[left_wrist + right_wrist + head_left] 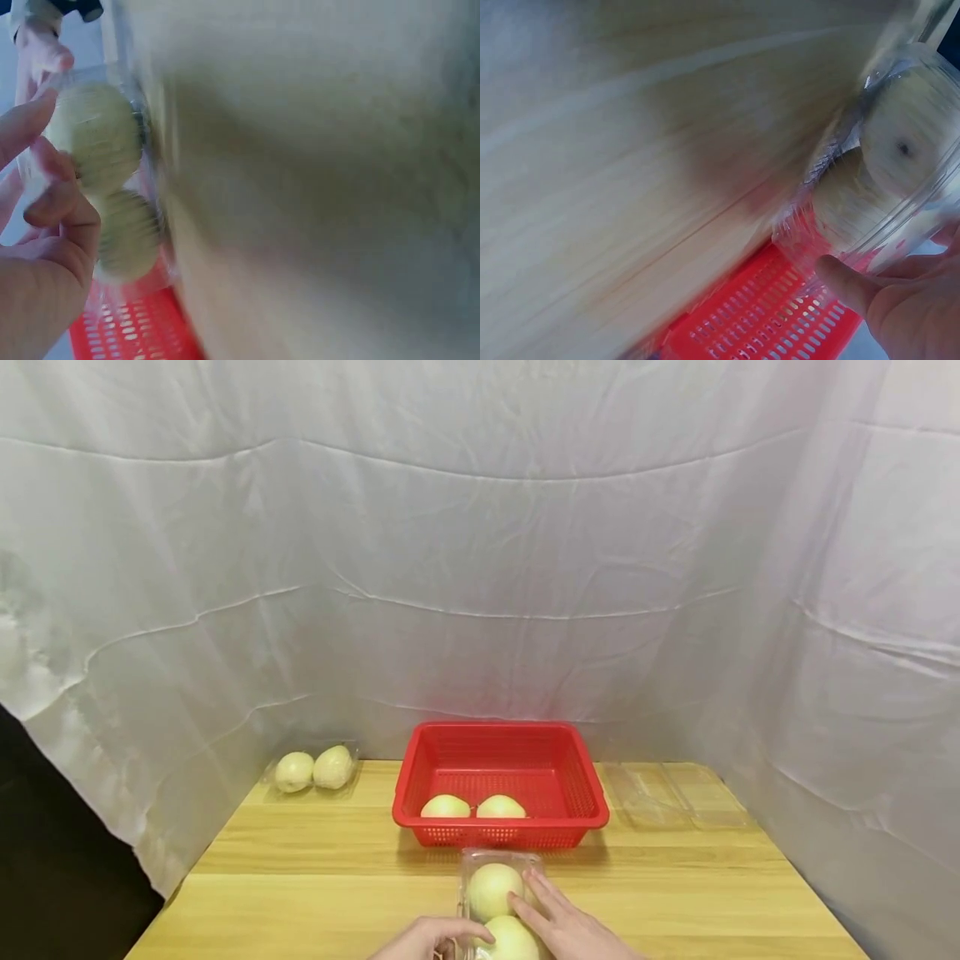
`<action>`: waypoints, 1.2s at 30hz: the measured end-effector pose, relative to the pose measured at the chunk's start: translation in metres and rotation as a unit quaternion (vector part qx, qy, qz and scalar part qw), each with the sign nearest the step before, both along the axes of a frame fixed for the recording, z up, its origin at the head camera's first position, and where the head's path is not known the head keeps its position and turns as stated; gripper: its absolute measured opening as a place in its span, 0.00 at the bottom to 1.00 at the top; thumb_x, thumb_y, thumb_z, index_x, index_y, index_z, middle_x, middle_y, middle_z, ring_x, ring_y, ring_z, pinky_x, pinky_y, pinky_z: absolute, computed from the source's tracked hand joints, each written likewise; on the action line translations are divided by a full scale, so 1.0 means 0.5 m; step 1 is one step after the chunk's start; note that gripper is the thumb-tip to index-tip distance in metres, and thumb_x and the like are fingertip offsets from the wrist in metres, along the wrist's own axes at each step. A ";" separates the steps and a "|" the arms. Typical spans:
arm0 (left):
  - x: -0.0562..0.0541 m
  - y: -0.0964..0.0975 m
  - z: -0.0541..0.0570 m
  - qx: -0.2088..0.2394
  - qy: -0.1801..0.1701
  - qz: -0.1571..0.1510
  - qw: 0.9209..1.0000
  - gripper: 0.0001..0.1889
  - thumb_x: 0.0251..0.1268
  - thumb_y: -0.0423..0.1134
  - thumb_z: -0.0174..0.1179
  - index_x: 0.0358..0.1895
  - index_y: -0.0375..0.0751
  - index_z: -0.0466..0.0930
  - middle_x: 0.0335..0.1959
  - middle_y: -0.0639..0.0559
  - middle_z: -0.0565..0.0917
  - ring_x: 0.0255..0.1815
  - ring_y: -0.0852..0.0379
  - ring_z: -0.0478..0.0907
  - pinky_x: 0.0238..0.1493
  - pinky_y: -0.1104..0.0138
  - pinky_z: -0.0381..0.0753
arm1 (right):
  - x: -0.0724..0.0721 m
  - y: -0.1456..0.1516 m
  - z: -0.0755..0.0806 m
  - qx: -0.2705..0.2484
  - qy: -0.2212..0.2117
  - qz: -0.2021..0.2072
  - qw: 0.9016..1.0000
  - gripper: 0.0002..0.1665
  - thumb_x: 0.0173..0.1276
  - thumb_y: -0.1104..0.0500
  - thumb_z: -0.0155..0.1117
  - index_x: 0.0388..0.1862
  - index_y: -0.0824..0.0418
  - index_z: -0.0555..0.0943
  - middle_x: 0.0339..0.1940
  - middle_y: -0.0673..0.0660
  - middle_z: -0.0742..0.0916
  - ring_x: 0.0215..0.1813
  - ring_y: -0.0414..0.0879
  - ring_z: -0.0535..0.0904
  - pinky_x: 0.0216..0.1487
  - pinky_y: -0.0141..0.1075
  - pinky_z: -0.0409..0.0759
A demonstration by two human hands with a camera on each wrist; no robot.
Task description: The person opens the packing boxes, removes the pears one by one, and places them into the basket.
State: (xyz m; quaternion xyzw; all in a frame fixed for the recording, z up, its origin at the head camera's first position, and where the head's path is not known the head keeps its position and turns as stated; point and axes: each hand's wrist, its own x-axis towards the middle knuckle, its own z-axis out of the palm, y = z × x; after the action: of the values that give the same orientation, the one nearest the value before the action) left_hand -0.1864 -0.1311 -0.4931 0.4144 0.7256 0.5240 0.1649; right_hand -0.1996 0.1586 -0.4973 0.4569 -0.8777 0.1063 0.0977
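"Clear plastic clamshell [501,858], at the table's near side, just short of the red basket [495,747]. Why's it held like that?"

"Two pale pears [493,887] lie end to end inside, and round fruit rolls. The left hand [431,937] looks pinched on the left rim, fingers bent; the right hand [566,928] lies along the right side, fingers straight and apart, probably steadying it."

"Is its lid fastened?"

"Can't tell."

"And the basket?"

"Mid-table, beyond the clamshell, likely so either hand can reach it. Two basket pears [446,807] sit by its near wall."

"Far left?"

"Another clamshell [353,748] holding two pears [332,767], out of the way, it seems. Far right, clear packaging [667,797] lies on the wooden table [315,860], handy for the right hand, I suppose."
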 end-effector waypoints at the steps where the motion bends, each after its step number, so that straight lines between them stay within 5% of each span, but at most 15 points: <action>1: 0.001 0.002 -0.001 0.003 -0.038 0.000 0.999 0.20 0.66 0.35 0.62 0.60 0.36 0.76 0.32 0.56 0.76 0.27 0.77 0.70 0.32 0.80 0.72 | 0.001 -0.001 0.000 -0.002 -0.005 -0.001 1.000 0.51 0.64 0.26 0.53 0.75 0.58 0.64 0.73 0.74 0.66 0.69 0.70 0.66 0.41 0.45 0.86; 4: 0.002 0.003 -0.006 0.015 -0.105 -0.009 0.994 0.21 0.67 0.35 0.60 0.62 0.33 0.74 0.35 0.65 0.75 0.27 0.76 0.72 0.34 0.80 0.73 | 0.002 -0.004 0.001 -0.003 -0.014 -0.006 1.000 0.51 0.64 0.26 0.53 0.75 0.58 0.65 0.72 0.74 0.66 0.69 0.70 0.66 0.41 0.45 0.85; 12: -0.005 0.003 -0.033 0.096 -0.189 -0.073 0.975 0.24 0.71 0.36 0.57 0.66 0.28 0.68 0.41 0.66 0.82 0.40 0.72 0.80 0.47 0.74 0.80 | 0.005 -0.010 0.001 0.005 0.000 -0.027 1.000 0.53 0.62 0.23 0.51 0.73 0.58 0.67 0.72 0.72 0.68 0.69 0.67 0.68 0.41 0.44 0.85; 16: -0.008 0.007 -0.041 0.126 -0.189 -0.086 0.970 0.22 0.72 0.35 0.54 0.64 0.27 0.68 0.39 0.64 0.83 0.38 0.71 0.81 0.46 0.74 0.80 | 0.006 -0.011 0.004 0.005 -0.001 -0.031 1.000 0.53 0.62 0.23 0.51 0.73 0.58 0.67 0.72 0.72 0.68 0.69 0.67 0.68 0.41 0.44 0.85; 20: -0.008 0.007 -0.040 0.120 -0.186 -0.084 0.972 0.21 0.72 0.34 0.54 0.63 0.25 0.70 0.40 0.34 0.85 0.39 0.70 0.82 0.46 0.73 0.81 | 0.008 -0.011 0.005 0.004 -0.029 -0.024 0.999 0.52 0.62 0.24 0.52 0.74 0.57 0.66 0.73 0.72 0.66 0.70 0.68 0.66 0.41 0.44 0.85; 23: -0.010 0.006 -0.035 0.093 -0.187 -0.081 0.974 0.21 0.71 0.34 0.55 0.63 0.26 0.71 0.44 0.12 0.73 0.39 0.71 0.82 0.45 0.74 0.80 | 0.008 -0.009 0.005 0.002 -0.036 -0.018 0.999 0.51 0.63 0.26 0.53 0.74 0.57 0.65 0.74 0.73 0.65 0.70 0.69 0.65 0.42 0.45 0.85; 27: -0.016 0.005 -0.031 0.094 -0.185 -0.090 0.974 0.22 0.70 0.33 0.56 0.64 0.28 0.70 0.38 0.11 0.72 0.37 0.72 0.80 0.42 0.76 0.79 | 0.007 -0.006 0.004 0.000 -0.032 -0.019 0.999 0.51 0.64 0.26 0.52 0.74 0.57 0.65 0.74 0.72 0.66 0.70 0.68 0.65 0.41 0.44 0.85; 33: -0.025 0.001 -0.027 0.116 -0.184 -0.102 0.971 0.23 0.69 0.30 0.56 0.66 0.27 0.68 0.34 0.51 0.83 0.37 0.72 0.80 0.42 0.77 0.79 | 0.010 -0.006 0.001 0.006 -0.028 -0.027 0.999 0.49 0.65 0.26 0.51 0.75 0.54 0.63 0.74 0.70 0.66 0.71 0.65 0.66 0.39 0.43 0.85; 36: -0.027 -0.002 -0.020 0.106 -0.175 -0.086 0.975 0.25 0.67 0.29 0.57 0.67 0.26 0.66 0.33 0.29 0.81 0.38 0.71 0.81 0.44 0.76 0.79 | 0.012 -0.006 0.000 0.014 -0.013 -0.036 0.999 0.49 0.65 0.25 0.49 0.76 0.52 0.62 0.75 0.68 0.66 0.71 0.63 0.67 0.42 0.45 0.85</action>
State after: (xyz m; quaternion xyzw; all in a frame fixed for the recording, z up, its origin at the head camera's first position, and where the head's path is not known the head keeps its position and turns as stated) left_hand -0.1998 -0.1323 -0.5032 0.3923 0.5873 0.6464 0.2887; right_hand -0.1938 0.1555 -0.4973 0.4247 -0.8963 0.0964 0.0834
